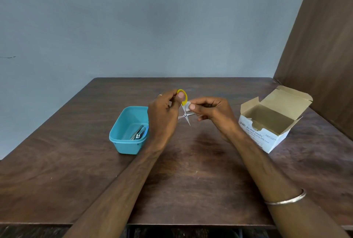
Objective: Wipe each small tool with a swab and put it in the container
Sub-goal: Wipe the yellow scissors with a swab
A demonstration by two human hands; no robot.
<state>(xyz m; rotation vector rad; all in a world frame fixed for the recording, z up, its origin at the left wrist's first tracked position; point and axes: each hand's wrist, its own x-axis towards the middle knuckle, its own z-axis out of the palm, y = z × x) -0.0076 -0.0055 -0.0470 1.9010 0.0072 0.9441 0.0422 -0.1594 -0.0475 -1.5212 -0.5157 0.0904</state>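
Scissors (pixel 185 115), thin steel with a yellow plastic loop, hang blades-apart above the dark woodgrain tabletop (pixel 191 171). The left hand (pixel 164 113) pinches the loop; the right hand (pixel 212 111) pinches a small white swab (pixel 187 106) against one shank. Steel tools (pixel 138 134) lie in the glossy teal container (pixel 126 142) at left.

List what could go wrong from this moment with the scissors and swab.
The scissors are splayed open with points bare, so the right hand wiping with the swab might get nicked. The left hand holds only the yellow handle loop, so they could slip and miss the teal container.
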